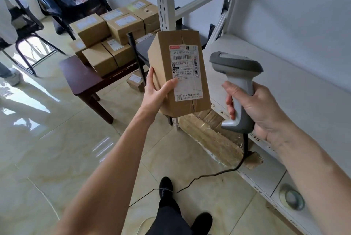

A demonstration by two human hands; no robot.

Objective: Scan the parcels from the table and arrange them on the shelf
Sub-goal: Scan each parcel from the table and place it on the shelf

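My left hand [158,91] grips a brown cardboard parcel [165,67] from its left side, thumb on the white shipping label [185,72], which faces up at me. My right hand [252,109] holds a grey barcode scanner [236,75] by its handle, the head turned towards the parcel and a short gap to its right. Several more brown parcels [112,35] are stacked on a dark wooden table [83,80] behind. The white metal shelf [284,86] runs along the right, its board bare beside the scanner.
The scanner's black cable [199,177] trails across the tiled floor by my black shoes [166,187]. A small parcel [135,82] lies on the floor under the table. Flattened cardboard [212,135] sits under the shelf. Black chairs [62,6] stand at the back left.
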